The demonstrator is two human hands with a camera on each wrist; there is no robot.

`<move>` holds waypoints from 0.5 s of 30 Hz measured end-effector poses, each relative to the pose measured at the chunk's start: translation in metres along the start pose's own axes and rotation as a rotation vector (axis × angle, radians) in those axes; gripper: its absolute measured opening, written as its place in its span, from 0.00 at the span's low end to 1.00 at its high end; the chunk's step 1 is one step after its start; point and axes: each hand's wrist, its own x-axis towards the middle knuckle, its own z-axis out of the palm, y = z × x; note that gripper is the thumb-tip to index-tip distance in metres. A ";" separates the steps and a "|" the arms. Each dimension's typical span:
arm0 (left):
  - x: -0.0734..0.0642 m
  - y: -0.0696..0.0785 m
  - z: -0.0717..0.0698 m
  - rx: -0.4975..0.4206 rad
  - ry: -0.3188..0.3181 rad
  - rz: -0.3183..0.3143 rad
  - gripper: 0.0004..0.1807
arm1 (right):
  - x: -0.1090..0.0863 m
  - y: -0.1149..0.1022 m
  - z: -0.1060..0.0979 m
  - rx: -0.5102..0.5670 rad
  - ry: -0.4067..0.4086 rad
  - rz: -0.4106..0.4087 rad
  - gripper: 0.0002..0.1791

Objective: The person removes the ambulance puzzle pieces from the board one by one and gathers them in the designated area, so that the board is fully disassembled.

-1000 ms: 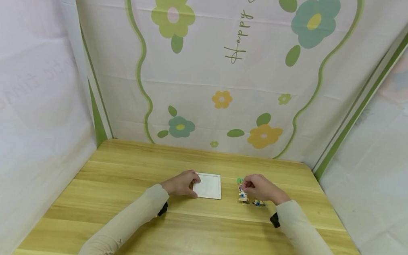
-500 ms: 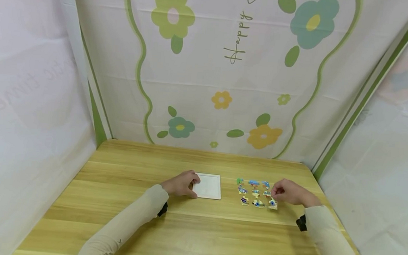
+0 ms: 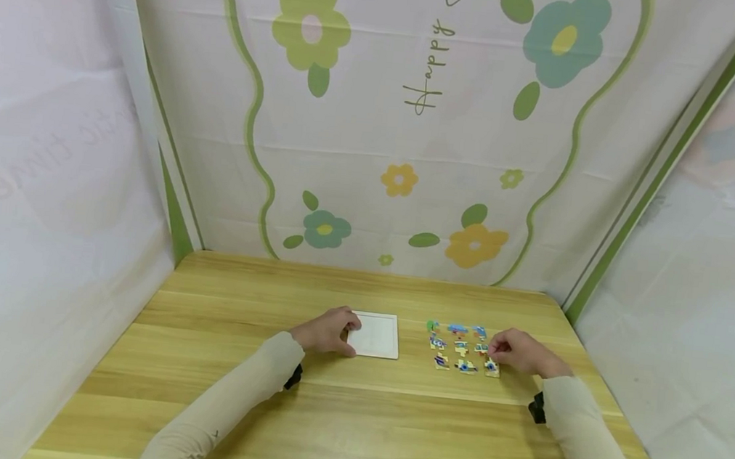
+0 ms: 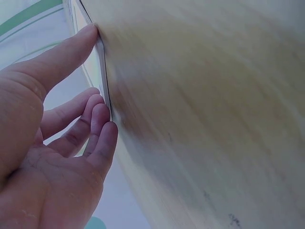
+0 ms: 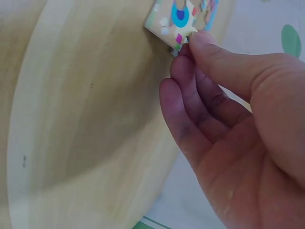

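In the head view, my left hand (image 3: 327, 329) grips the left side of a white puzzle tray (image 3: 376, 334), thumb at the lower edge and fingers on the upper part. The left wrist view shows thumb and fingertips along the tray's thin edge (image 4: 102, 64). My right hand (image 3: 523, 351) pinches a jigsaw puzzle piece (image 5: 174, 24) with a blue ring print between thumb and index finger. That piece lies at the lower right of several colourful jigsaw pieces (image 3: 461, 348) set in spaced rows. The right hand's other fingers curl loosely beside it.
The wooden table (image 3: 351, 418) reaches back to a white curtain (image 3: 363, 127) printed with flowers. More white cloth hangs on both sides. A strip of table lies between the tray and the pieces.
My right hand has moved rightward from the left column of pieces to the right one, uncovering the rows, and has barely shifted since. The left hand and the tray have stayed put.
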 end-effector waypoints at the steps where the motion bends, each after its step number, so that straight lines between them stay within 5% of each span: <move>1: 0.000 0.000 0.000 -0.002 -0.001 0.000 0.21 | 0.000 0.000 0.001 -0.003 0.002 -0.003 0.05; 15: -0.004 0.005 -0.003 -0.017 -0.004 -0.019 0.23 | 0.004 -0.007 0.002 -0.021 0.031 -0.012 0.06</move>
